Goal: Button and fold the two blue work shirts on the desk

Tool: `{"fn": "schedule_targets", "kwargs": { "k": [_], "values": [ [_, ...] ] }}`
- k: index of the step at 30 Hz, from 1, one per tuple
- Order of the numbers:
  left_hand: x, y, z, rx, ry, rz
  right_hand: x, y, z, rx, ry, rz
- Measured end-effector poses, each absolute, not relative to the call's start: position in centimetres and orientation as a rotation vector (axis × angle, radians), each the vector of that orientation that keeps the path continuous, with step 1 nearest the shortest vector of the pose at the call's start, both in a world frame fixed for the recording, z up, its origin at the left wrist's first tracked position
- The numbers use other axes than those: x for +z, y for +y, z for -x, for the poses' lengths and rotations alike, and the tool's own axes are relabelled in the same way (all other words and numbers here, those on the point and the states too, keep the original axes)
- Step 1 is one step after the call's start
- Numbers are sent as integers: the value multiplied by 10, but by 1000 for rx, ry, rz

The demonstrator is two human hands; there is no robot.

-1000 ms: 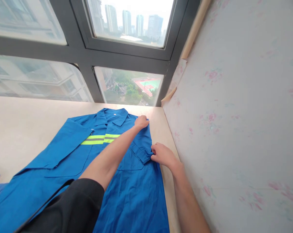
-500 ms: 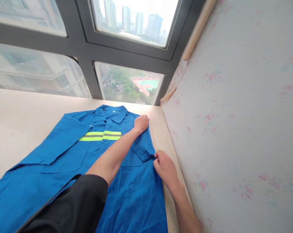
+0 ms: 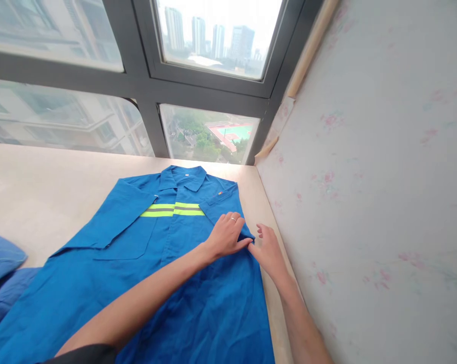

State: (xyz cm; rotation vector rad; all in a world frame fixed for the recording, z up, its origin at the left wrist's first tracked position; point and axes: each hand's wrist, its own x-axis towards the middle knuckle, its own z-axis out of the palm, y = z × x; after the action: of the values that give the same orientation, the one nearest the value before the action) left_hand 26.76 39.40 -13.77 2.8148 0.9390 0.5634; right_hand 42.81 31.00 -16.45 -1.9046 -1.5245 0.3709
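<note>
We have the jacket point(image 3: 137, 237) spread on a pale ledge point(image 3: 54, 192).
Beyond the jacket, the window point(image 3: 217, 43); to its right, flowered wall point(image 3: 365, 177); left, cloth point(image 3: 4, 255). Our left hand point(image 3: 227, 236) rests on its sleeve point(image 3: 224, 202), our right hand point(image 3: 267, 250) meets the edge; whether either grips, we can't tell.

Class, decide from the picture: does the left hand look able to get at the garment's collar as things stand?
Probably yes: the left hand is on the blue garment, with only its cloth between it and the collar. Nothing covers the collar; the right hand is well clear.
</note>
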Motion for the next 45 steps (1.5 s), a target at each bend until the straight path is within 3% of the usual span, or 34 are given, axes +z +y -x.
{"fn": "schedule_targets", "kwargs": {
  "k": [9,23,34,40,45],
  "values": [
    [-150,387,-252,333,776,-3057,-167,294,-411,346,-1317,2095],
    [-164,374,-238,521,882,-3027,-159,300,-402,142,-1442,2179],
    [-156,378,-222,312,919,-2920,-156,299,-405,-25,-1334,2275],
    [-143,385,-231,230,967,-2847,-164,333,-392,-156,-1815,1894],
    [-156,393,-214,182,824,-2843,-184,346,-393,-79,-2140,1940]
  ]
}}
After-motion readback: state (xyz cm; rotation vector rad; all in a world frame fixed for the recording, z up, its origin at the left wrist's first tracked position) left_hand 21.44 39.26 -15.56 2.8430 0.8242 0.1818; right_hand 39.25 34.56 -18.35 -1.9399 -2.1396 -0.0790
